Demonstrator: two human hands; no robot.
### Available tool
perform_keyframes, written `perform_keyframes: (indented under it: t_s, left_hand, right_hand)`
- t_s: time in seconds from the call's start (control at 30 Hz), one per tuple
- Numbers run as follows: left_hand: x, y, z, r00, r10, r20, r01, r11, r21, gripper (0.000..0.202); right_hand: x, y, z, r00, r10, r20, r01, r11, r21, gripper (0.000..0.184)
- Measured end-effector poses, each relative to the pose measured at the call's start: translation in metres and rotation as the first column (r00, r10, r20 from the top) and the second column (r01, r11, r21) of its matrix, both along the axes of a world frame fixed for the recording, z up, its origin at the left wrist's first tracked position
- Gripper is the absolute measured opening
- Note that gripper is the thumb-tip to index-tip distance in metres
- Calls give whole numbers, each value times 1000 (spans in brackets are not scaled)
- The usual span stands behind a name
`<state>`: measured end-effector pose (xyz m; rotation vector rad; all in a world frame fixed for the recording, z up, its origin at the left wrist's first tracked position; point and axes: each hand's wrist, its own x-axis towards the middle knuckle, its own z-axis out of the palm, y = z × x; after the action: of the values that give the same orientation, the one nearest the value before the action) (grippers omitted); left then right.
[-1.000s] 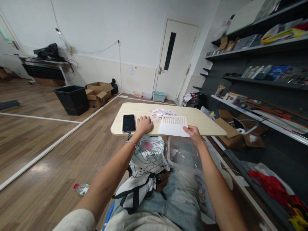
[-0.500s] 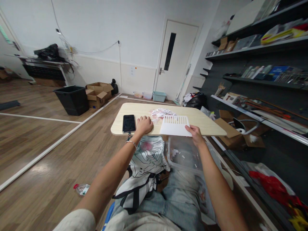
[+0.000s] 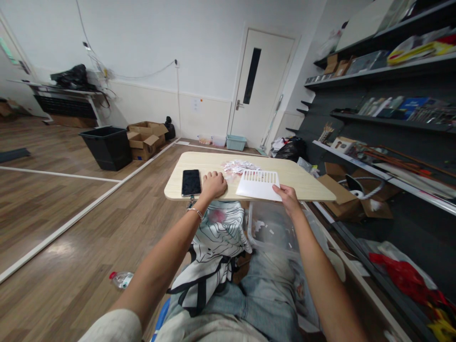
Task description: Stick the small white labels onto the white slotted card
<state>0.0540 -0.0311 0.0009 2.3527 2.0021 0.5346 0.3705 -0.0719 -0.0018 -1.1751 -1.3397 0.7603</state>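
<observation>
Right hand [image 3: 287, 195] gripped the slotted sheet [image 3: 258, 189], between both hands, by its right edge, presumably keeping the slotted side clear. Left hand [image 3: 214, 185] rested on the tabletop [image 3: 302, 180] near scraps [image 3: 241, 166]; whether it held anything could not be determined.

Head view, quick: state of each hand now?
Left hand: on the pale, round-cornered tabletop; open or closed cannot be told.
Right hand: closed on a flat white slotted sheet.

From here I see the pale surface [image 3: 308, 183] carrying a dark phone [image 3: 191, 182] near its front left corner and white scraps [image 3: 241, 166] toward its far edge.
</observation>
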Motion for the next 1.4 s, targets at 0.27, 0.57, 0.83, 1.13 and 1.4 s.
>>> perform_keyframes:
  t_s: [0.27, 0.57, 0.83, 1.13, 1.4]
  left_hand:
    - [0, 0, 0, 1000, -2, 1, 2, 1000, -1, 46]
    - [0, 0, 0, 1000, -3, -15, 3, 1000, 2, 46]
    - [0, 0, 1, 1000, 1, -18, -1, 1000, -8, 46]
    - [-1, 0, 1, 1000, -3, 6, 3, 1000, -8, 45]
    - [0, 0, 1, 1000, 1, 9, -1, 1000, -16, 44]
  right_hand:
    - [-4, -8, 7, 968, 187, 166, -178, 982, -64, 58]
    - [0, -9, 7, 988, 137, 71, -133, 990, -55, 57]
    - [0, 5, -4, 983, -72, -171, 86, 993, 78, 58]
    - [-5, 6, -5, 992, -99, -84, 111, 980, 162, 61]
    - [-5, 5, -6, 999, -30, 12, 28, 989, 147, 66]
